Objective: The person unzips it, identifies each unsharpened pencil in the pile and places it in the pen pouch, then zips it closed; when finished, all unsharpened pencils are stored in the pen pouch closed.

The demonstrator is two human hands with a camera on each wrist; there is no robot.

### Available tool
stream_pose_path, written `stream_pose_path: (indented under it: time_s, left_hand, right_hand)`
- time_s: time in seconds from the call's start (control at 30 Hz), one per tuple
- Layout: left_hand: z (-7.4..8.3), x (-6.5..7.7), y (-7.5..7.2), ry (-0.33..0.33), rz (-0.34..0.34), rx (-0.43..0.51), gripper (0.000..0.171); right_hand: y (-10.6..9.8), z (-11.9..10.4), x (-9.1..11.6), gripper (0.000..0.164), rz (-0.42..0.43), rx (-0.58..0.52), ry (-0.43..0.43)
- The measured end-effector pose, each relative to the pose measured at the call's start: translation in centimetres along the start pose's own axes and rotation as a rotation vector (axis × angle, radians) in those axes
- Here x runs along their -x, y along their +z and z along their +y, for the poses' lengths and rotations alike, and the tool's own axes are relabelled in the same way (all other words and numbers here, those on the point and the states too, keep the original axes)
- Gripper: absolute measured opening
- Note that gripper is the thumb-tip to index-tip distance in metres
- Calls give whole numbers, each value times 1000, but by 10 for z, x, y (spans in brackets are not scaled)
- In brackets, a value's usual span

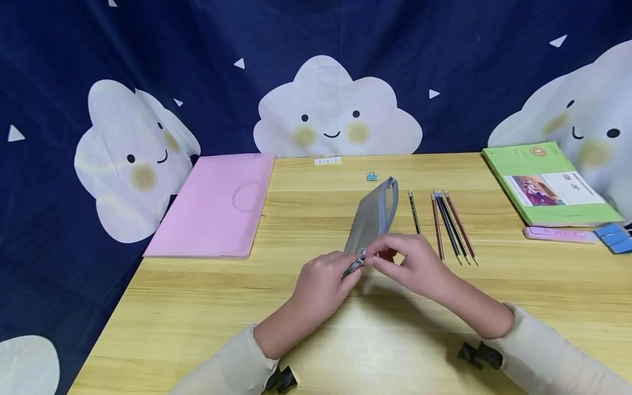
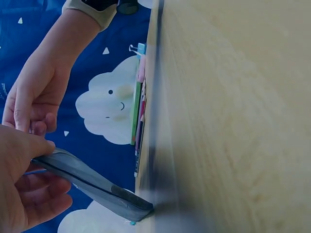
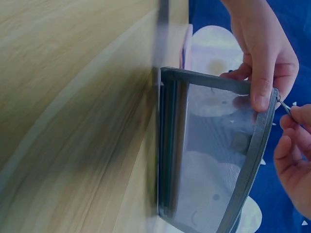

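Note:
A grey zippered pencil pouch (image 1: 367,219) with see-through mesh sides stands on edge on the table. My left hand (image 1: 320,285) grips its near upper corner between thumb and fingers. At that same corner my right hand (image 1: 415,266) pinches the small zipper pull (image 3: 285,107). The right wrist view shows long dark pencil-like shapes (image 3: 174,150) along the pouch's bottom, blurred through the mesh. In the head view the zipper edge loops apart at the far end.
Several pencils (image 1: 449,225) lie right of the pouch. A blue binder clip (image 1: 372,175) and a small white strip (image 1: 328,161) are behind it. A pink folder (image 1: 212,208) lies left; a green book (image 1: 553,186), pink case (image 1: 560,235) and larger blue clip (image 1: 614,238) lie right.

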State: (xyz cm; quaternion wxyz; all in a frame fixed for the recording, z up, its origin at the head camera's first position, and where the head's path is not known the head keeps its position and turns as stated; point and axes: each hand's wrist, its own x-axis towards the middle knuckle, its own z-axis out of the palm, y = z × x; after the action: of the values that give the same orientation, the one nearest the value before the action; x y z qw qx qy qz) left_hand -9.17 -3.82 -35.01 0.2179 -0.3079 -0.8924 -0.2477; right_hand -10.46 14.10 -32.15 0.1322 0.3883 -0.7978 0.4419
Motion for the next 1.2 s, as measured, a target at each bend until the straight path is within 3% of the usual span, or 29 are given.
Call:
stream_pose_path:
  time_s: [0.17, 0.4, 0.63, 0.83, 0.97, 1.07, 1.2]
  left_hand:
    - [1, 3, -1, 4, -8, 13, 17]
    - [1, 7, -4, 29, -4, 12, 20]
    - [-6, 11, -14, 30, -39, -23, 23]
    - [-27, 21, -31, -15, -72, -87, 16]
    - [-45, 24, -36, -40, -80, -157, 12]
    - [-59, 21, -37, -60, -96, -195, 12]
    - [-80, 13, -34, -139, -148, -244, 14]
  right_hand:
    - [2, 2, -1, 16, -73, -112, 243]
    - [-3, 3, -1, 11, -165, -94, 404]
    - [-14, 23, -1, 14, -142, 185, 392]
    - [-47, 57, 11, 18, 64, 483, 410]
    - [-64, 68, 18, 17, 183, 586, 396]
    - [-66, 70, 22, 16, 168, 616, 364]
    - [-62, 67, 28, 13, 45, 583, 346]
